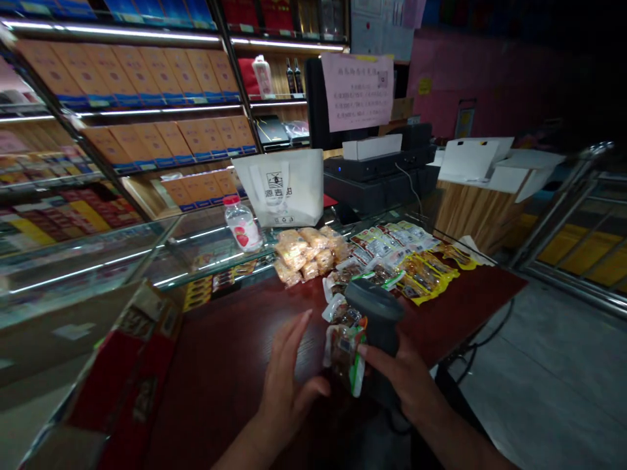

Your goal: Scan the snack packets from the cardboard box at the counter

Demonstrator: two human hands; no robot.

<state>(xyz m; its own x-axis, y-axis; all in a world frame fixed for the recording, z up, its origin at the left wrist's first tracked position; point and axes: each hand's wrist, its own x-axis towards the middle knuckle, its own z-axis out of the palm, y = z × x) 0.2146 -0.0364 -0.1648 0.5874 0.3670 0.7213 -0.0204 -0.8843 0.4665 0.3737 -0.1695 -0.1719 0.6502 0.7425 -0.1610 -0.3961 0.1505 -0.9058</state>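
My right hand grips a dark grey barcode scanner by its handle, its head tilted over the snack packs. Its thumb overlaps the edge of a clear vacuum-sealed snack packet with a green strip; whether it touches the packet I cannot tell. To the left, my left hand is open and holds nothing, fingers stretched forward and thumb apart, pointing at that packet. Just beyond lie another small clear pack, yellow-edged packets and a row of white-and-green packets. A pile of wrapped pastries sits behind.
Behind the dark red counter are a glass case, a clear bottle with a red cap and a white tote bag. Till equipment stands at the back. A red carton lies left; a metal railing stands right.
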